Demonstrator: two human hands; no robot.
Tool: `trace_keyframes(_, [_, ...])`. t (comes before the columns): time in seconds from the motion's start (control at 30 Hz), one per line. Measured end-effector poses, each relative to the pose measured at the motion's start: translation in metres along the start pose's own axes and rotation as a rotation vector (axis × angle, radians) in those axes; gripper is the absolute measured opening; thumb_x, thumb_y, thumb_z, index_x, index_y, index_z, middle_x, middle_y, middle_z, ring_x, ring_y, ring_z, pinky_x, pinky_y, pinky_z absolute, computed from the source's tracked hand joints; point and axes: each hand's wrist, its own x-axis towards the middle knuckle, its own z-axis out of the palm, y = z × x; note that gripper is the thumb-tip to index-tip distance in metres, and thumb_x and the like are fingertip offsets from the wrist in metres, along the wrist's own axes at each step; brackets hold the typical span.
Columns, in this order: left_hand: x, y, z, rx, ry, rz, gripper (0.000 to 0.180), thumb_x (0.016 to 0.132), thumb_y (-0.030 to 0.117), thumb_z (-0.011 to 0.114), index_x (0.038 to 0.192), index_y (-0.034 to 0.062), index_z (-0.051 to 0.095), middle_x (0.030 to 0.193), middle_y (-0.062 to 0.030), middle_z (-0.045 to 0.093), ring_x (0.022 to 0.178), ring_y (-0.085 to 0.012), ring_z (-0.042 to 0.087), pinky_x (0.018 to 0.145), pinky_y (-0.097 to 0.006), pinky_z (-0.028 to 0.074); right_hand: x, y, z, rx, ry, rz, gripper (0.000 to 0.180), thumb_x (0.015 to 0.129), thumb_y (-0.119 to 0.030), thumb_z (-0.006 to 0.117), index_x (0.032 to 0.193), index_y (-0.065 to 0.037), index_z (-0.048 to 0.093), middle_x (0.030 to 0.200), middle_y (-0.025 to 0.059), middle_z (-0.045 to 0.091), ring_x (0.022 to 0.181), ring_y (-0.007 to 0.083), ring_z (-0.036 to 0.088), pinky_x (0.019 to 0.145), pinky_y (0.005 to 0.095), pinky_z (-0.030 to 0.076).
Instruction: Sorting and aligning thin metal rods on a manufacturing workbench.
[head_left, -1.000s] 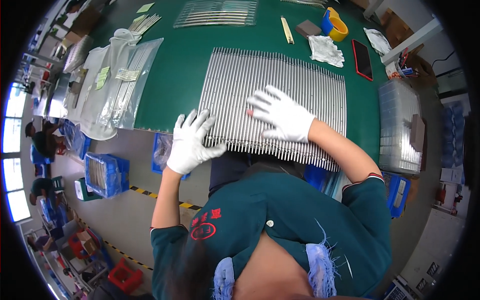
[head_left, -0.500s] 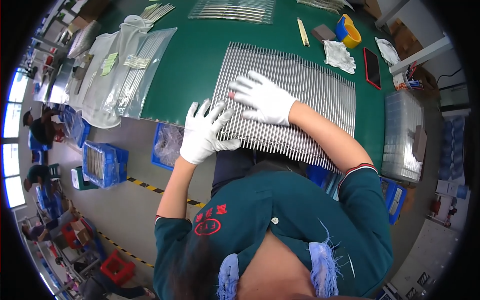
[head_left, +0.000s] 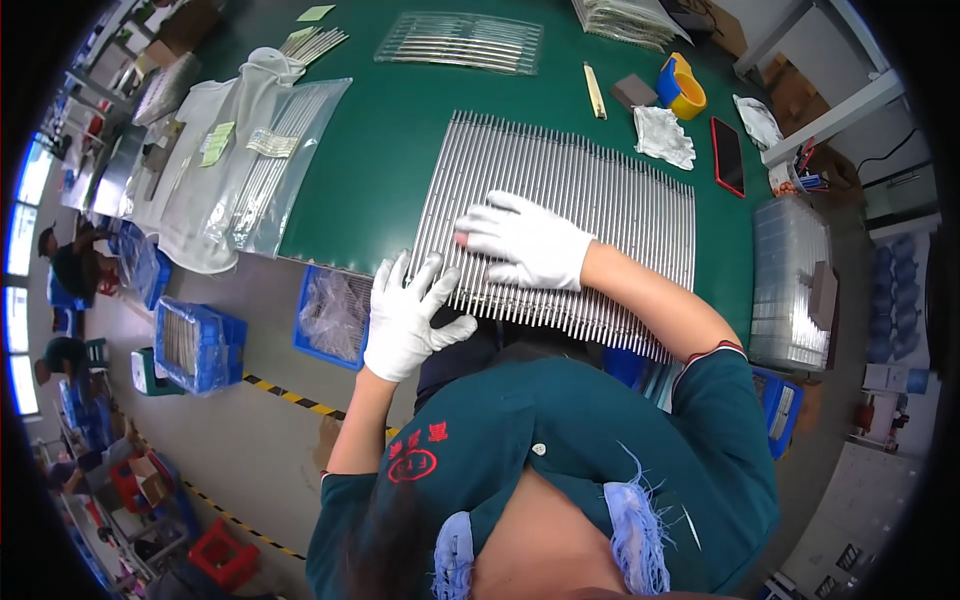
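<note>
A row of slim silver metal rods lies side by side on the green table, their near ends jutting past its front edge. My right hand, in a white glove with a reddish fingertip showing, lies flat across the rods left of their middle, fingers pointing left. My left hand, also white-gloved, is at the near left corner of the row. Its fingers are spread, with the fingertips by the outermost rod and the thumb near the rod ends. Whether the left fingertips touch the metal, I cannot tell.
Left on the table lie bagged rods and a white cloth. A clear tray of rods is at the back. Far right are a cutter, tape dispenser, crumpled glove, phone and stacked trays.
The whole view has shifted a little. Both hands have slid nearer to my body relative to the rods, the left one reaching down past the corner. The rods look unchanged.
</note>
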Motion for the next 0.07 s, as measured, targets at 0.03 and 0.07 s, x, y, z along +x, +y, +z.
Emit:
trace_keyframes(0.03, [-0.002, 0.002, -0.001, 0.012, -0.016, -0.013, 0.066, 0.072, 0.053, 0.067, 0.124, 0.0146, 0.053, 0.126, -0.0151, 0.052, 0.115, -0.0445, 0.045, 0.1, -0.056, 0.032, 0.0, 0.011, -0.014, -0.002, -0.024, 0.055, 0.065, 0.09, -0.054, 0.038, 0.134, -0.007, 0.043, 0.142, 0.0156, 0.038, 0.136, 0.0281, 0.03, 0.114, 0.0451, 0.015])
trace_keyframes(0.07, [-0.002, 0.004, -0.002, 0.016, -0.02, -0.008, 0.067, 0.073, 0.054, 0.066, 0.126, 0.0151, 0.052, 0.126, -0.0162, 0.051, 0.117, -0.0445, 0.044, 0.101, -0.057, 0.031, -0.004, 0.035, -0.027, -0.103, -0.044, 0.144, 0.069, 0.09, -0.059, 0.034, 0.136, -0.008, 0.042, 0.143, 0.015, 0.037, 0.136, 0.0283, 0.029, 0.114, 0.0486, 0.013])
